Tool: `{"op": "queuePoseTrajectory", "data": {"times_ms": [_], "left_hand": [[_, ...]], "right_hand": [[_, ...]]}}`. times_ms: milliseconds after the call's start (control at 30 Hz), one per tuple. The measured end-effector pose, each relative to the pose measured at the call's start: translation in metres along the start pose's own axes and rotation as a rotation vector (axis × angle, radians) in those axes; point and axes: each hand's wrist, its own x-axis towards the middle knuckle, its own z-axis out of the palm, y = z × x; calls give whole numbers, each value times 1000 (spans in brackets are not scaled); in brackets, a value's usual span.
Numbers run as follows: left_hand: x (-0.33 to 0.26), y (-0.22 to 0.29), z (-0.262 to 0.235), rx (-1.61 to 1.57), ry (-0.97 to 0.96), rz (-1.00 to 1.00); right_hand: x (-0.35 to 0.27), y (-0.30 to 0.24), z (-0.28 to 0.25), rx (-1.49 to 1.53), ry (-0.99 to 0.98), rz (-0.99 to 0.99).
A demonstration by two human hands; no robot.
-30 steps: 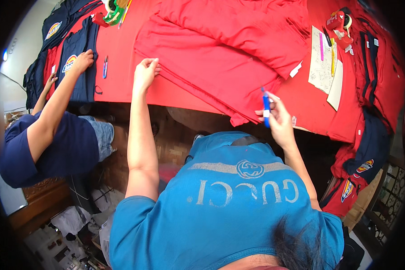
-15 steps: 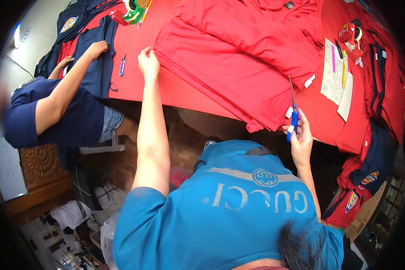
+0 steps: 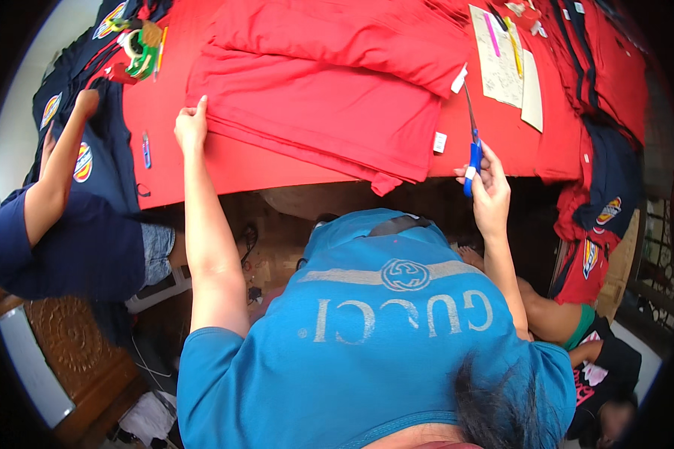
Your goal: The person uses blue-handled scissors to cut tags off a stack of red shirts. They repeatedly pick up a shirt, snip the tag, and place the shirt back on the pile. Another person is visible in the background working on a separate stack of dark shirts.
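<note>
A red garment (image 3: 322, 105) lies folded in layers across the table before me, a bunched corner hanging at the near edge. My left hand (image 3: 192, 129) is closed on the cloth's left edge, pinching it between thumb and fingers. Scissors with blue handles (image 3: 473, 166) are in my right hand (image 3: 492, 196), fingers wrapped around the handles and blades pointing up and away. That hand is just right of the garment, apart from it. One white label (image 3: 439, 142) shows at the cloth's right edge, and another white tag (image 3: 458, 79) is near the scissor tips.
At left a co-worker handles navy garments (image 3: 105, 157). Thread snips (image 3: 147, 150) lie between us, beyond them a green tape dispenser (image 3: 144, 56). Written papers (image 3: 496, 67) with pens lie at far right, near hanging navy and red clothes (image 3: 614, 172). Another person (image 3: 606, 370) is low at right.
My right hand, with the scissors, has come away from the cloth's corner. My left hand keeps its pinch on the edge. The view has shifted, and another person now shows at lower right.
</note>
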Motion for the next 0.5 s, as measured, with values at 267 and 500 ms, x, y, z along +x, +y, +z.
{"op": "queuePoseTrajectory", "data": {"times_ms": [267,500], "left_hand": [[8,-7,-16,-65,-93,41],[-17,6,-22,-1040,-250,-130]], "right_hand": [[-3,14,28,-257,-24,77],[-1,56,56,-176,45,-91]]}}
